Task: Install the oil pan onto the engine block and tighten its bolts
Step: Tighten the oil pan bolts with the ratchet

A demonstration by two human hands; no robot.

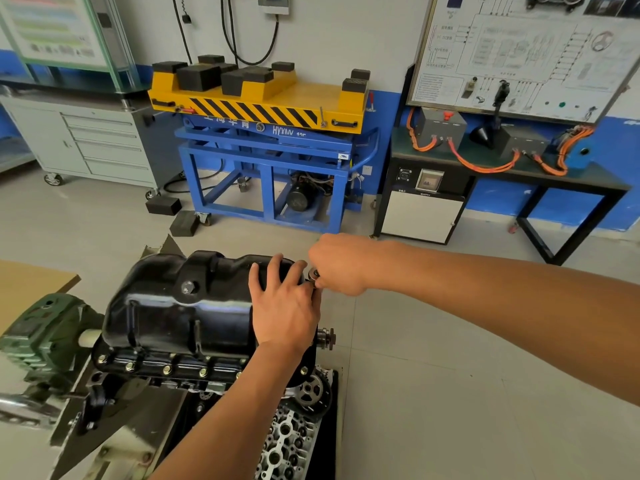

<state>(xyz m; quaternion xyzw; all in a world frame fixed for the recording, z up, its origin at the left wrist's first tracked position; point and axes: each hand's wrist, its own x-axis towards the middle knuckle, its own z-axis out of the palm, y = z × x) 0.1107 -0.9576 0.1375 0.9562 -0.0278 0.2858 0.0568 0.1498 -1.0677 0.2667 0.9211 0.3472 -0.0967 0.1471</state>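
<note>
Pale grey tiled floor (pixel 450 341) meets a white wall (pixel 346 36) with a blue lower band. Against it stand a grey drawer cabinet (pixel 104 143) on casters, a blue lift cart (pixel 270 157) with a yellow top, and a black table (pixel 502 173) carrying orange cables (pixel 485 166) beneath a wiring-diagram board (pixel 519 53). Two black blocks (pixel 162 206) lie on the floor.

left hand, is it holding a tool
No, the left hand lies open on the oil pan; the right hand grips the tool.

**Workshop gear lining the back wall**

A yellow lift table (pixel 263 98) is standing on its blue frame (pixel 266 188), carrying black rubber pads (pixel 199 77). Two loose blocks (pixel 162 205) are lying on the floor near its caster. A grey drawer cabinet (pixel 104 143) is sitting to the left. Orange cables (pixel 485 166) are trailing across a black bench (pixel 433 155) under a wiring board (pixel 519 53).
</note>
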